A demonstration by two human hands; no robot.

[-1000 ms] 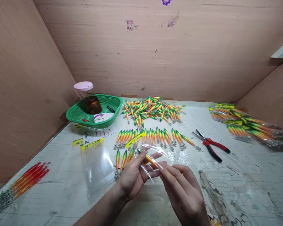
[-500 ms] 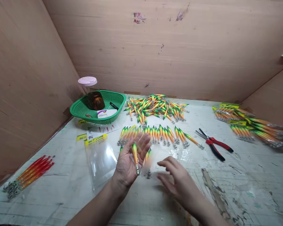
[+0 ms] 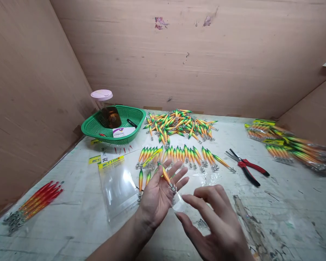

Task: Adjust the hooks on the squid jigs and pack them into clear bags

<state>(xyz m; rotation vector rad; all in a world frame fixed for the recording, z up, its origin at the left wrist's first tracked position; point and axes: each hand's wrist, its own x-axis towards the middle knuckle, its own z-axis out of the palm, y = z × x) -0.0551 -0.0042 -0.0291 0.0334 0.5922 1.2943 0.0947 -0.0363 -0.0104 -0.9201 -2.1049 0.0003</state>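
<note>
Green and orange, the lure point(image 3: 166, 177) lies aslant over the upturned left hand point(image 3: 159, 194), its green nose by the thumb, its hooks slanting down over the base of the fingers, towards the right hand point(image 3: 216, 221). From here I see the left thumb bent in against it, holding it, while the other fingers fan out beneath. Clear film point(image 3: 182, 203) shines beside the hooks, and a yellow label point(image 3: 153, 157) stands out just beyond the nose. The right hand hangs with thumb and forefinger apart close to that film; whether they touch it, I cannot tell.

Behind the left hand a row of lures point(image 3: 179, 154) crosses the counter point(image 3: 78, 224), with a heap point(image 3: 179, 125) nearer the far edge. Left of that hand lies a flat bag point(image 3: 118, 188). The basket point(image 3: 130, 137) sits by the far left corner, red lures point(image 3: 40, 199) near the left edge, pliers point(image 3: 247, 165) right of the row, and packs point(image 3: 285, 145) towards the far right corner.
</note>
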